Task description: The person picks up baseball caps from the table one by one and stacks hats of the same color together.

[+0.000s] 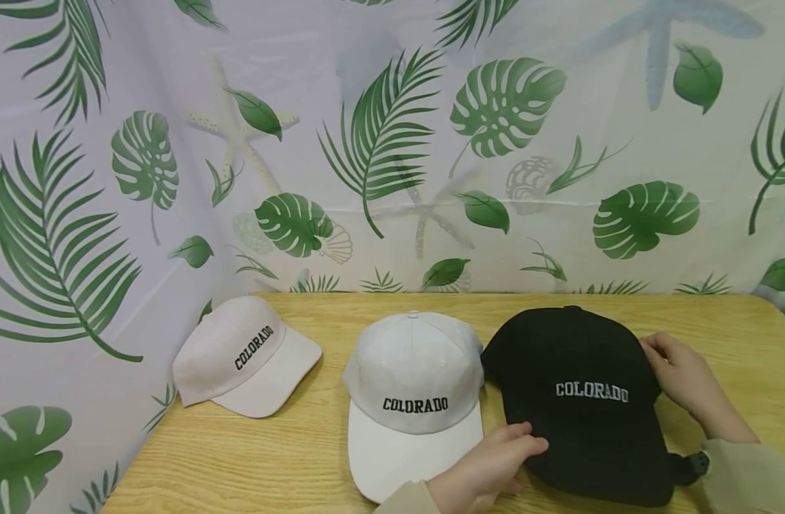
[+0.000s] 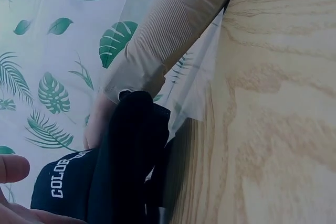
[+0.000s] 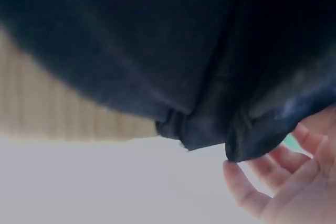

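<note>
A black baseball cap [image 1: 579, 421] with white COLORADO lettering sits at the right of the table, brim toward me. My left hand [image 1: 482, 467] is at the left edge of its brim; the left wrist view has the thumb [image 2: 13, 169] held straight, apart from the fingers. My right hand [image 1: 684, 378] holds the cap's right side, with fingers [image 3: 241, 187] at its edge in the right wrist view. Part of that grip is hidden by the cap. Left of the black cap stands a white cap [image 1: 412, 371], also lettered COLORADO.
A pale pinkish cap [image 1: 245, 360] lies at the left, turned with its brim to the lower right. All the caps rest on a wooden table [image 1: 193, 460]. A leaf-patterned cloth [image 1: 405, 250] hangs behind the table and along its left side.
</note>
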`<state>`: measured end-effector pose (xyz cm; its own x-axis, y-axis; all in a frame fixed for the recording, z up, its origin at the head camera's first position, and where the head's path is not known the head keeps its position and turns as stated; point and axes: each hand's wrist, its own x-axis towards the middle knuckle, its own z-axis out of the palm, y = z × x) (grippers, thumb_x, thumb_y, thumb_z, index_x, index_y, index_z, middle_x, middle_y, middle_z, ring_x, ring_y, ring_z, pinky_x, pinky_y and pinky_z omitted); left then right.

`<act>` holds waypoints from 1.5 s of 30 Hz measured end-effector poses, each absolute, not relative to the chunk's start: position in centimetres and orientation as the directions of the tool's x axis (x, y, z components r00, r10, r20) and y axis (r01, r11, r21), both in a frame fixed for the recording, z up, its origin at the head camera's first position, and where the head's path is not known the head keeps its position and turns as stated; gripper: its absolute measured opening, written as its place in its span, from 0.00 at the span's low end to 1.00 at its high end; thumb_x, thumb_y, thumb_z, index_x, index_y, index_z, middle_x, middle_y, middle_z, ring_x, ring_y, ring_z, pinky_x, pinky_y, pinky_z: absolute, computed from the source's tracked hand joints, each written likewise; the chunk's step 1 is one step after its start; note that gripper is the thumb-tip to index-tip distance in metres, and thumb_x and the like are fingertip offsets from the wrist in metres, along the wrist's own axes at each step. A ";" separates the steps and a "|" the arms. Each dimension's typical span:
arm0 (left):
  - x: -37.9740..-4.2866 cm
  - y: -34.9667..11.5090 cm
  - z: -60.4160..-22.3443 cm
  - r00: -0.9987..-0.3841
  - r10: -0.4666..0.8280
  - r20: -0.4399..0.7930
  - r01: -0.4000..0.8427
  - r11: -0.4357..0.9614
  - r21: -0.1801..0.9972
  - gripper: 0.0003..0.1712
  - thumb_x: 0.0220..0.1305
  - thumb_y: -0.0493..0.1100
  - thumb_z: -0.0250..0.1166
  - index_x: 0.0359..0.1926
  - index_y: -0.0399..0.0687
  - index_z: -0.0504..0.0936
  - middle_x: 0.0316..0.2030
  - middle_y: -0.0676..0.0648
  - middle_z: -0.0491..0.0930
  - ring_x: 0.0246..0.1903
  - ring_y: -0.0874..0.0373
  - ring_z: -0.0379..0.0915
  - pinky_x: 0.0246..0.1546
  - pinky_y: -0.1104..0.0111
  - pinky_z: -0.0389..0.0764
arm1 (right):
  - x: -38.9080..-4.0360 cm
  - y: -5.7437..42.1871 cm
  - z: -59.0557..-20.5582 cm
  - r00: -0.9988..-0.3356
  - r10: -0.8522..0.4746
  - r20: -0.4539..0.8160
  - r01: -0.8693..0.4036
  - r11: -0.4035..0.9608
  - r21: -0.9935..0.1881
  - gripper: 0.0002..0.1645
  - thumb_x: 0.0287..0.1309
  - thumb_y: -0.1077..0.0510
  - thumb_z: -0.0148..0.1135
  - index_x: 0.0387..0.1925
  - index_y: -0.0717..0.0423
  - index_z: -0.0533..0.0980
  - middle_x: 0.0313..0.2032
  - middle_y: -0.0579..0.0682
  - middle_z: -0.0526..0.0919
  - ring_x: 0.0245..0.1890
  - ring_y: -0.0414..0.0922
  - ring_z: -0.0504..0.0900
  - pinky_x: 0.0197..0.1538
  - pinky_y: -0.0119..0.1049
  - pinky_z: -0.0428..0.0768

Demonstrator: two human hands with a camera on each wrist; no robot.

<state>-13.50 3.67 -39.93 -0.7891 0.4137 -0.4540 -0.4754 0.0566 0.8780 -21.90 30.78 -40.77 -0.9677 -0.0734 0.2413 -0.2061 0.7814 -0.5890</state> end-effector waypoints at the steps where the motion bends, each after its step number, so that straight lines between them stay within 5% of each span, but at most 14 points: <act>1: -13.5 3.7 -40.0 -0.789 0.413 -0.454 -0.474 0.058 0.878 0.29 0.61 0.42 0.55 0.59 0.28 0.60 0.60 0.38 0.59 0.59 0.42 0.52 0.48 0.45 0.61 | -21.9 30.9 -40.9 -0.968 -0.085 0.236 -0.214 0.770 -0.601 0.21 0.67 0.56 0.37 0.42 0.73 0.68 0.38 0.69 0.73 0.32 0.55 0.73 0.30 0.45 0.69; 7: -13.4 3.9 -40.5 -0.800 0.394 -0.451 -0.466 0.065 0.883 0.29 0.60 0.41 0.55 0.58 0.28 0.61 0.59 0.38 0.60 0.59 0.41 0.51 0.52 0.45 0.57 | -21.9 31.8 -41.3 -0.948 -0.163 0.272 -0.301 0.734 -0.609 0.17 0.67 0.59 0.36 0.38 0.68 0.68 0.32 0.59 0.73 0.23 0.33 0.66 0.23 0.33 0.64; 11: -13.2 4.0 -40.8 -0.804 0.380 -0.457 -0.474 0.053 0.879 0.28 0.59 0.40 0.55 0.56 0.27 0.62 0.57 0.37 0.62 0.59 0.41 0.52 0.51 0.44 0.56 | -21.8 32.4 -41.2 -0.934 -0.205 0.292 -0.341 0.756 -0.559 0.12 0.66 0.62 0.39 0.33 0.62 0.69 0.25 0.49 0.70 0.20 0.37 0.63 0.21 0.33 0.61; 19: -12.7 3.8 -40.3 -0.764 0.437 -0.475 -0.490 0.087 0.867 0.29 0.59 0.41 0.55 0.57 0.27 0.61 0.58 0.36 0.60 0.59 0.40 0.52 0.54 0.46 0.54 | -21.2 33.4 -40.5 -0.932 -0.273 0.239 -0.360 0.769 -0.527 0.12 0.66 0.63 0.39 0.30 0.59 0.70 0.24 0.46 0.70 0.20 0.38 0.64 0.22 0.32 0.60; 27: -12.8 3.8 -40.0 -0.727 0.466 -0.504 -0.515 0.115 0.849 0.30 0.60 0.42 0.54 0.60 0.31 0.59 0.59 0.38 0.58 0.59 0.40 0.50 0.49 0.38 0.52 | -21.6 32.5 -40.7 -0.939 -0.220 0.264 -0.313 0.865 -0.393 0.10 0.65 0.63 0.41 0.32 0.65 0.67 0.23 0.52 0.72 0.19 0.42 0.67 0.22 0.39 0.64; 36: -12.7 3.7 -40.3 -0.730 0.490 -0.476 -0.489 0.112 0.865 0.30 0.60 0.42 0.53 0.59 0.29 0.58 0.59 0.37 0.58 0.59 0.40 0.50 0.51 0.40 0.52 | -21.5 31.8 -40.8 -0.947 -0.216 0.236 -0.301 0.853 -0.427 0.10 0.65 0.63 0.39 0.34 0.68 0.66 0.23 0.53 0.71 0.20 0.44 0.68 0.22 0.39 0.65; 40: -12.6 3.7 -40.3 -0.738 0.480 -0.475 -0.484 0.114 0.867 0.30 0.60 0.42 0.53 0.59 0.28 0.59 0.59 0.36 0.59 0.59 0.40 0.51 0.52 0.42 0.53 | -21.0 31.6 -39.6 -0.940 -0.216 0.264 -0.318 0.833 -0.452 0.10 0.63 0.64 0.43 0.38 0.70 0.66 0.32 0.65 0.74 0.29 0.58 0.73 0.29 0.48 0.70; 45: -12.6 3.7 -40.3 -0.749 0.461 -0.475 -0.480 0.115 0.869 0.30 0.59 0.42 0.54 0.58 0.26 0.60 0.58 0.36 0.59 0.59 0.41 0.52 0.52 0.43 0.55 | -19.7 30.2 -37.0 -0.915 -0.255 0.313 -0.389 0.761 -0.518 0.23 0.60 0.61 0.52 0.52 0.72 0.60 0.47 0.71 0.66 0.46 0.66 0.64 0.42 0.58 0.63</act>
<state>-12.60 3.68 -40.31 -0.7495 0.4610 -0.4751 -0.4803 0.1153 0.8695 -19.65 30.23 -36.99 -0.9149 -0.2546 0.3134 -0.3894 0.7613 -0.5184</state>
